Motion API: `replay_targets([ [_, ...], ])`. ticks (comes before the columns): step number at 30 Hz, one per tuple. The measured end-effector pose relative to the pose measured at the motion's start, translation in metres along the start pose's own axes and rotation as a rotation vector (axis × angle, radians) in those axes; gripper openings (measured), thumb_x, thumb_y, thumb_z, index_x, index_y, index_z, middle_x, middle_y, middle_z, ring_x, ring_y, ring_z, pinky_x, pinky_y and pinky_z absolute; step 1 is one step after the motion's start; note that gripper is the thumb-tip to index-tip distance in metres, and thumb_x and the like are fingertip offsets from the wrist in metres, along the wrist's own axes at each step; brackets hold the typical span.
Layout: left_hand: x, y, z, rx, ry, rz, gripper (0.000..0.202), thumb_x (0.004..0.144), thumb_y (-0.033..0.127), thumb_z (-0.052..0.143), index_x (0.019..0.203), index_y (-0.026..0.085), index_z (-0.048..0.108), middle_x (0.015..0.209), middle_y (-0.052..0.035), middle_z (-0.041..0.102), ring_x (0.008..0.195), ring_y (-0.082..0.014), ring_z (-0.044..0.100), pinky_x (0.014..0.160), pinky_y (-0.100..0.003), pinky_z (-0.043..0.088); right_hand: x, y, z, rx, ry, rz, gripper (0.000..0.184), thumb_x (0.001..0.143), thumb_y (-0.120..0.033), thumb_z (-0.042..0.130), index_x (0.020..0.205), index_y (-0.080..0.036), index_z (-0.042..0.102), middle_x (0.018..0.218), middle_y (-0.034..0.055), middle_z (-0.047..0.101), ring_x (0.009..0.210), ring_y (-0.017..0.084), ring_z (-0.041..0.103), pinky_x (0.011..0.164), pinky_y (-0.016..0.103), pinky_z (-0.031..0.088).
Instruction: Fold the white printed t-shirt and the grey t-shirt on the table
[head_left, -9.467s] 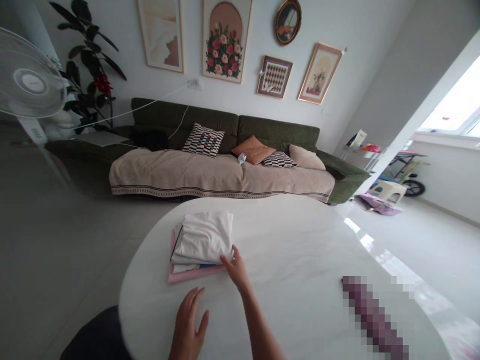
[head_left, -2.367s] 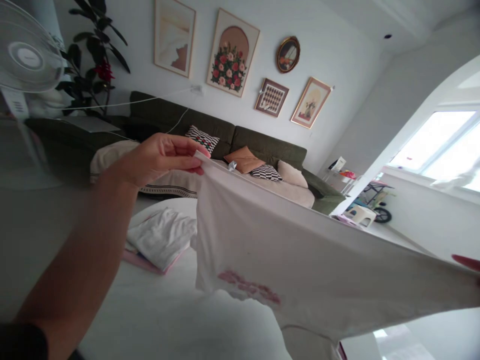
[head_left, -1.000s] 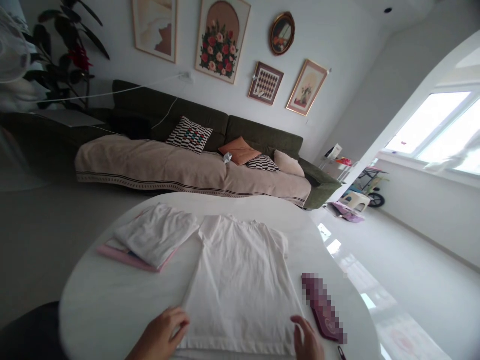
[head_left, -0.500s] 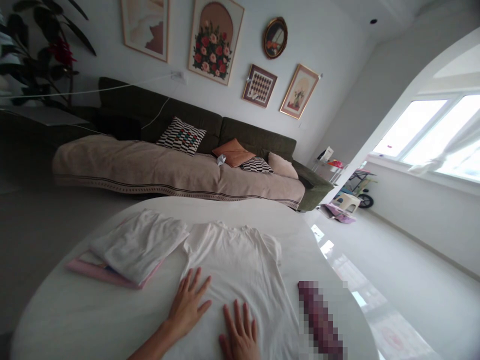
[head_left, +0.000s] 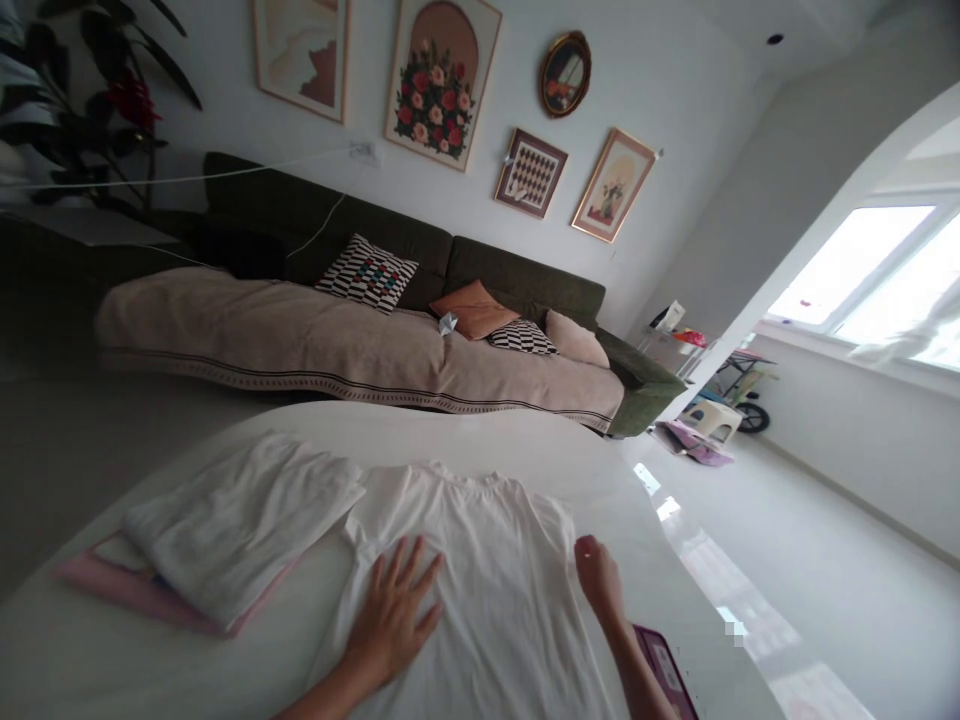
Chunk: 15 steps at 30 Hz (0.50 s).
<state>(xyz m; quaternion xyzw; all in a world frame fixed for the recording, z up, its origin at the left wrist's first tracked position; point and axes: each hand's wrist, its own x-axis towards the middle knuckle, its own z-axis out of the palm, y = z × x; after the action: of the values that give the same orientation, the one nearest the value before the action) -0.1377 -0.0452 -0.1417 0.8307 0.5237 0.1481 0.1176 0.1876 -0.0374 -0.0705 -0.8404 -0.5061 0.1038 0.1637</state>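
A white T-shirt [head_left: 480,570] lies spread out on the white round table [head_left: 570,432], its neckline toward the sofa. My left hand [head_left: 397,610] rests flat on its left part, fingers spread. At the right edge of the shirt, just below the sleeve, is my right hand [head_left: 598,577] with its fingers curled closed. Whether cloth is between those fingers is hidden. A dark pink flat case-like object [head_left: 666,668] lies partly behind my right forearm.
Left of the shirt lie a folded white-grey garment [head_left: 244,530] and a pink one [head_left: 150,597] under it. Beyond the table stands a green sofa [head_left: 517,265] with a beige cover [head_left: 322,330] and several cushions. Sunlit floor [head_left: 780,520] stretches to the right.
My right hand has left the lower shirt, moved up and right to its side edge, and closed. My left hand stays flat on the cloth. The view has shifted slightly.
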Motion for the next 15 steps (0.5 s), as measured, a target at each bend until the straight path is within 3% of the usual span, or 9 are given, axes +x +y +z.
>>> replay_targets([
  [4, 0.0, 0.0, 0.001, -0.016, 0.002, -0.009, 0.061, 0.09, 0.041, 0.043, 0.143, 0.043, 0.014, 0.155, 0.0002, 0.014, 0.141, -0.0317, 0.011, 0.11, -0.058, 0.015, 0.053, 0.012, 0.008, -0.052, -0.021, 0.207, 0.031, 0.09, -0.039, 0.053, 0.11, -0.016, 0.057, 0.109, 0.0062, 0.061, 0.093, 0.018, 0.061, 0.081, 0.039, 0.052],
  [9, -0.001, 0.0, -0.003, -0.037, -0.014, 0.001, 0.06, 0.09, 0.044, 0.042, 0.143, 0.042, 0.014, 0.155, -0.0011, 0.014, 0.141, -0.0328, 0.011, 0.109, -0.06, 0.016, 0.076, -0.004, 0.031, -0.046, -0.068, 0.207, 0.028, 0.09, -0.038, 0.053, 0.106, -0.016, 0.059, 0.106, 0.0052, 0.062, 0.09, 0.017, 0.062, 0.079, 0.037, 0.052],
  [15, -0.001, 0.001, -0.005, -0.04, -0.022, -0.015, 0.062, 0.09, 0.043, 0.043, 0.143, 0.043, 0.012, 0.155, -0.0011, 0.011, 0.141, -0.0321, 0.01, 0.11, -0.061, 0.016, 0.094, 0.022, 0.001, -0.075, 0.028, 0.302, 0.026, 0.092, -0.04, 0.048, 0.103, -0.02, 0.06, 0.106, 0.0052, 0.062, 0.087, 0.014, 0.061, 0.077, 0.033, 0.052],
])
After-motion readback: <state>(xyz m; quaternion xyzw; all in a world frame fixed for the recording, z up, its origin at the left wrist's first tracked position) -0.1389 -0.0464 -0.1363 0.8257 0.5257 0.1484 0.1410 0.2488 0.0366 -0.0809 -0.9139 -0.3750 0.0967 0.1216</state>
